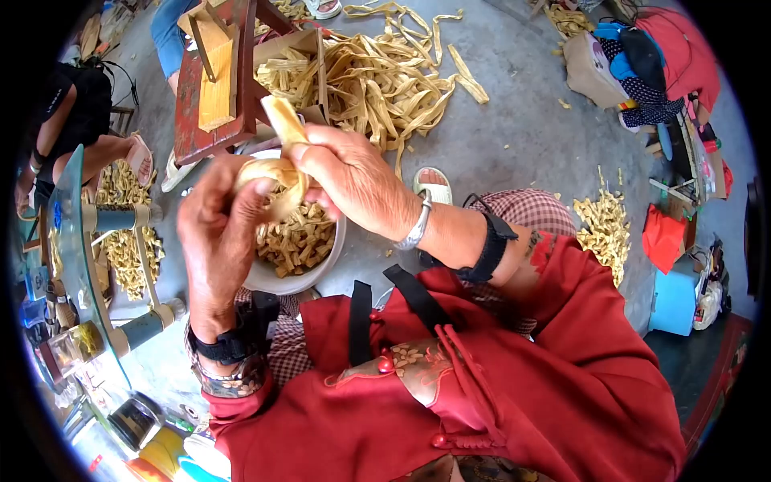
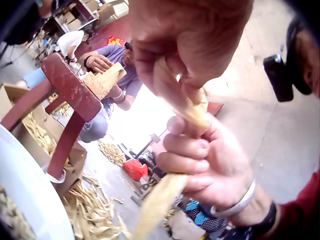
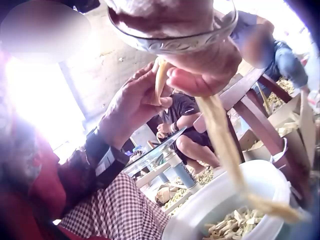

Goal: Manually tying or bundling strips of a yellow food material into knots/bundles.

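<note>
Both hands hold one pale yellow, flat strip (image 1: 285, 120) above a white bucket (image 1: 339, 251) of short folded pieces (image 1: 295, 241). The left hand (image 1: 221, 233) pinches a looped part of the strip between thumb and fingers. Close beside it, the right hand (image 1: 353, 173) has its fingers curled round the strip, whose free end sticks out past them. In the left wrist view the right hand (image 2: 210, 165) grips the strip (image 2: 162, 200), which hangs below its fingers. The right wrist view shows the strip's tail (image 3: 222, 145) dangling over the bucket (image 3: 175, 227).
Loose long strips (image 1: 377, 80) lie on the floor beyond the bucket, beside a cardboard box (image 1: 321, 72). A red wooden bench (image 1: 189, 112) with a blade-topped block (image 1: 217, 88) stands ahead. A glass table (image 1: 68, 209) is at the left, and folded pieces (image 1: 602, 229) are piled at the right.
</note>
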The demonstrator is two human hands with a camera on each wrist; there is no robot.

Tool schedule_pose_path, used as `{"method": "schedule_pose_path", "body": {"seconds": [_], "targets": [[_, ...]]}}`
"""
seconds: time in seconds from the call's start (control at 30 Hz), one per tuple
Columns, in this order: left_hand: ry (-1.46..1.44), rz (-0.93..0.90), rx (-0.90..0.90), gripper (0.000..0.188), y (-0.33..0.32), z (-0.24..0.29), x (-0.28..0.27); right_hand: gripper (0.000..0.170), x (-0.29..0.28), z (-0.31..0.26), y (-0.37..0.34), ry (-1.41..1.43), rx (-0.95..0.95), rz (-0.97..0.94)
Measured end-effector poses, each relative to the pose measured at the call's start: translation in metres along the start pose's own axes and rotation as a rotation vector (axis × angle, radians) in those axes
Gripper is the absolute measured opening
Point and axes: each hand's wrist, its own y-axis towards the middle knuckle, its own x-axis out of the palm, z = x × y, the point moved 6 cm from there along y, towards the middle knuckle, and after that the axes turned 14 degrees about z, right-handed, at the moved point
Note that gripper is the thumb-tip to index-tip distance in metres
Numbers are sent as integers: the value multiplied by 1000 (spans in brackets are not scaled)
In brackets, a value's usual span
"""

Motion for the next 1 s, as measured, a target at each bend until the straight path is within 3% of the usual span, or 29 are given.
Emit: {"method": "schedule_pose_path", "body": {"seconds": [0.03,0.07,0.17,0.2,0.3,0.37,0.4,0.43,0.57,0.63,0.67,0.8,0.9,0.93,1.0], "targets": [[264,102,343,11,2,13,-5,28,2,2,6,-83,-172,-89],[326,171,552,14,1,29,-4,28,5,9,8,-126,-176,-159],[273,111,497,15,-5,32,-3,30,13,9,8,-194,-175,-428],[169,49,397,12,-8,21,-3,32,14,7,5,-206,-168,-528],[142,60,-23,10,-17,0,-10,38,13,-4,2,-175,-104,-519],[-212,141,-270,18,-19,-8,-7,44,14,-20,-1,-300,-208,-518],[-403,100,-300,21,-18,-9,-8,43,14,-17,0,-241,-137,-493],[-597,60,-323,24,-17,-9,-10,42,16,-13,2,-185,-67,-469],[-836,-86,-300,37,-18,-8,-4,39,22,-10,3,-31,-15,-481],[-584,40,-268,40,-21,-4,-2,41,20,1,1,18,74,-472],[-403,17,-62,44,-18,-5,-4,45,21,1,1,35,85,-455],[-127,18,146,44,-18,-5,-3,48,23,2,2,-3,79,-467],[-309,65,-86,41,-22,-14,3,48,22,9,5,-108,9,-415],[-237,76,-90,39,-22,-14,5,44,23,4,6,-152,1,-378],[-311,0,-268,38,-22,-21,3,41,20,4,8,-225,-85,-294]]}}
